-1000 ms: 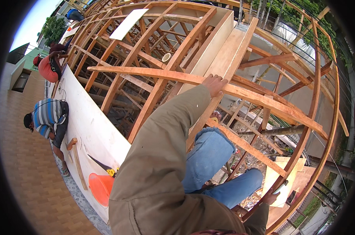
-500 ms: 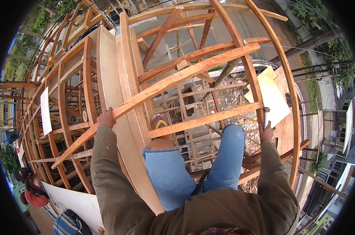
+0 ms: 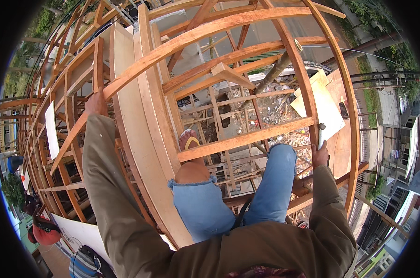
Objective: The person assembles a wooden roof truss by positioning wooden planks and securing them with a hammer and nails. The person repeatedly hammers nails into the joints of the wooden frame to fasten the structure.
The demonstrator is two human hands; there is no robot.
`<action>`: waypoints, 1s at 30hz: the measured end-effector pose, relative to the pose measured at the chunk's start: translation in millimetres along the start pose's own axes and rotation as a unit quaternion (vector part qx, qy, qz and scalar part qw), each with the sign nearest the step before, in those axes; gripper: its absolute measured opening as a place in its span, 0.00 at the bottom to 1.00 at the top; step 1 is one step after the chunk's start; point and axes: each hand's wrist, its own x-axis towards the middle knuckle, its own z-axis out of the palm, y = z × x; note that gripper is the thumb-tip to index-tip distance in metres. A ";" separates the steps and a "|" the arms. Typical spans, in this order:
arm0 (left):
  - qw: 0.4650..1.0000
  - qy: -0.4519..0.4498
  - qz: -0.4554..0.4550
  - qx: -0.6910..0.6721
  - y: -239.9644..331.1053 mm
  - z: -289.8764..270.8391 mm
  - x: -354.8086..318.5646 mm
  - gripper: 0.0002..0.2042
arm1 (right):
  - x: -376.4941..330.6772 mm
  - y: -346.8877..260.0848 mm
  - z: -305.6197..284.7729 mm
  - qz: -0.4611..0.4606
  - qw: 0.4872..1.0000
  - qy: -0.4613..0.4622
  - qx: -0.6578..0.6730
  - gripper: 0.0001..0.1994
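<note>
My left hand (image 3: pixel 96 103) is closed around a long wooden beam (image 3: pixel 191 34). The beam slants from the lower left across the boarded wooden channel (image 3: pixel 135 106) to the upper right, over the other framing. My right hand (image 3: pixel 320 155) grips a hammer (image 3: pixel 321 135) with a pale handle, its head up beside an upright-running timber (image 3: pixel 306 88). A shorter crosspiece (image 3: pixel 247 139) spans between the channel's edge and that timber, above my legs. A wood block (image 3: pixel 232 75) sits tilted on the framing farther off.
Open timber framing (image 3: pixel 71 120) fills the left side. Far below, between the beams, lies rubble-strewn ground (image 3: pixel 275 111). Plywood sheets (image 3: pixel 319 104) lie at the right, beyond the timber. A person in red (image 3: pixel 45 234) is at the lower left. Wires run along the right.
My left hand has moved left and farther away, carrying the beam; the beam's far end has swung away from me. My right hand still holds the hammer, in nearly the same spot.
</note>
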 end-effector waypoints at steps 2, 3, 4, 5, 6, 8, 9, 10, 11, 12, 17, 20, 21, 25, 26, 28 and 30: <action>0.997 0.029 -0.075 0.004 12.8 -1.9 15.4 0.10 | -0.5 -0.5 0.2 -0.012 1.000 0.002 0.011 0.31; 0.992 -0.004 -0.121 -0.020 20.3 -5.1 20.3 0.09 | -0.6 -0.8 0.3 -0.008 1.000 -0.001 0.014 0.31; 0.988 0.002 -0.150 0.035 34.3 -5.8 19.8 0.14 | -0.3 -1.2 0.6 -0.004 0.999 -0.011 0.034 0.31; 0.982 0.018 -0.185 0.040 50.8 -6.2 14.5 0.21 | -0.2 -1.2 1.5 -0.007 0.999 -0.009 0.030 0.31; 0.982 0.018 -0.188 0.007 64.7 -8.7 5.9 0.29 | 0.5 -0.9 2.7 -0.018 0.999 -0.003 0.047 0.32; 0.985 0.055 -0.119 -0.108 92.7 -9.5 -34.5 0.34 | 1.3 2.0 6.3 -0.015 0.999 0.004 -0.030 0.35; 0.972 0.123 -0.099 -0.171 108.1 -7.3 -62.5 0.38 | 2.1 4.3 8.2 -0.026 0.999 0.013 -0.030 0.37; 0.956 0.151 -0.086 -0.238 123.4 -4.0 -97.8 0.35 | 2.7 8.0 9.6 -0.042 0.998 0.020 -0.029 0.39; 0.918 0.147 -0.068 -0.361 136.7 -0.5 -135.6 0.31 | 4.7 11.1 11.6 -0.048 0.998 0.015 -0.035 0.40; 0.907 0.160 -0.064 -0.385 149.7 3.9 -177.1 0.30 | 5.9 15.3 13.2 -0.051 0.998 0.006 -0.031 0.41; 0.827 0.114 -0.172 -0.523 180.8 26.7 -409.7 0.23 | 17.8 27.6 18.3 -0.065 0.996 -0.027 -0.057 0.43; 0.823 0.029 -0.257 -0.505 182.6 24.4 -530.5 0.19 | 19.7 29.2 17.8 -0.049 0.997 -0.050 -0.037 0.43; 0.822 0.002 -0.270 -0.501 183.8 20.5 -568.6 0.19 | 21.0 28.2 16.3 -0.040 0.995 -0.057 -0.068 0.44; 0.781 -0.117 -0.311 -0.529 191.5 17.7 -663.4 0.19 | 17.8 24.5 17.7 -0.042 0.996 -0.040 -0.063 0.40; 0.781 -0.092 -0.338 -0.517 199.5 17.3 -684.8 0.19 | 21.0 23.4 17.2 -0.040 0.996 -0.044 -0.072 0.39; 0.765 -0.043 -0.413 -0.492 202.6 26.5 -705.5 0.20 | 24.5 20.8 16.9 -0.030 0.995 -0.042 -0.089 0.37; 0.745 0.038 -0.523 -0.413 188.4 39.8 -719.2 0.22 | 25.8 14.7 18.1 -0.007 0.994 -0.027 -0.110 0.35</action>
